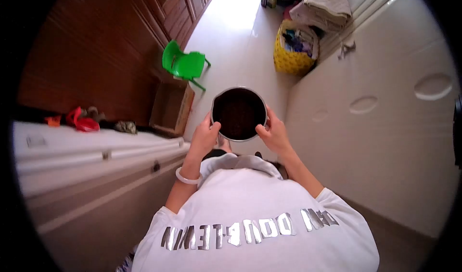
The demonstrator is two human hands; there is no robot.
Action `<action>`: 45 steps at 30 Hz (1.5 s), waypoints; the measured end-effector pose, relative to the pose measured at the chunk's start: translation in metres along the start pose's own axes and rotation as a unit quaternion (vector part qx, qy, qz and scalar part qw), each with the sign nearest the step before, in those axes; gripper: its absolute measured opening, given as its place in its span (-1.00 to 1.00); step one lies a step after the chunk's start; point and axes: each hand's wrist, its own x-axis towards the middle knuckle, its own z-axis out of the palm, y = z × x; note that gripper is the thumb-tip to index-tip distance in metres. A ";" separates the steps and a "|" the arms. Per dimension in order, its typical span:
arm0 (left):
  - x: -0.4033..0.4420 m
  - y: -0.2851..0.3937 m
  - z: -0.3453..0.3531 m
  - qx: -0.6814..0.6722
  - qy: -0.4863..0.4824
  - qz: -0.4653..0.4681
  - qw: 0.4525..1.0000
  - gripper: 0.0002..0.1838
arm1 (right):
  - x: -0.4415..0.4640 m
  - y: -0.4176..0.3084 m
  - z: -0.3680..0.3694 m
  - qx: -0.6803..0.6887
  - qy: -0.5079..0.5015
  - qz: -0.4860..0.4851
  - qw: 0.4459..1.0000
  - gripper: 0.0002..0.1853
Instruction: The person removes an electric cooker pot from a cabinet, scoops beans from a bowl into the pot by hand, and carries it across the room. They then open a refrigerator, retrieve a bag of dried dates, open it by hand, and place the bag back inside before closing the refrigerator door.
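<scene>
A round pot (239, 94) with a thin silver rim is held in the air in front of the person's body, its mouth turned up towards the viewer. Inside it is dark brown to black; what lies at the bottom is too dark to tell.

Two bare hands hold it from opposite sides, apart from each other. The left hand (207, 131) is closed on the left side, thumb at the rim, fingers mostly hidden behind the wall. The right hand (274, 132) mirrors it on the right, thumb at the rim too. Both forearms reach forward from the body and angle inward to the pot; a pale bracelet (187, 177) circles the left wrist.

Below is a white top (269, 197) with silvery lettering. Beyond the pot, on a pale floor (224, 46), stand a small green chair (186, 64) and an open box (186, 106) to the left, and a filled yellow basket (292, 63) to the right, near a white door (385, 137).
</scene>
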 end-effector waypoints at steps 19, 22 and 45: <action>0.367 0.193 -0.058 0.017 0.018 0.083 0.996 -0.55 | 0.414 -0.044 -0.067 0.005 0.015 0.006 1.000 -0.29; 0.433 0.242 -0.057 0.009 0.013 0.084 0.996 -0.53 | 0.493 -0.049 -0.095 0.026 0.032 -0.024 0.999 -0.28; 0.924 0.508 -0.157 -0.140 -0.064 0.101 0.983 -0.56 | 1.043 -0.150 -0.178 0.030 0.054 -0.031 0.998 -0.26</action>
